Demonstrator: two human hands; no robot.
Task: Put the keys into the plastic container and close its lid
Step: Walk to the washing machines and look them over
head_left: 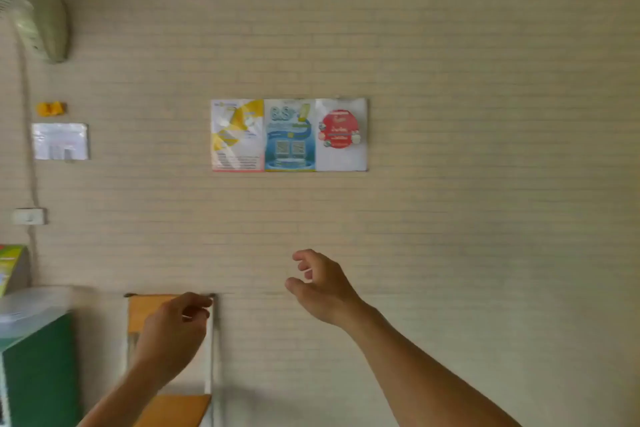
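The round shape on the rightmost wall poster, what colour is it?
Red, on a white rightmost wall poster; the head view shows it, though blurred.

The view is blurred and faces a pale brick wall (450,114). Both bare forearms reach up from the bottom edge. The left hand (175,326) has its fingers (197,303) curled loosely inward, and just behind them stands the orange back of a chair (145,308). The right hand (323,284) is spread, thumb and fingers (303,258) parted around nothing. Well above the fingertips of both hands hang three posters (289,134) side by side. Far left of the left fingers sits a green box (41,367).
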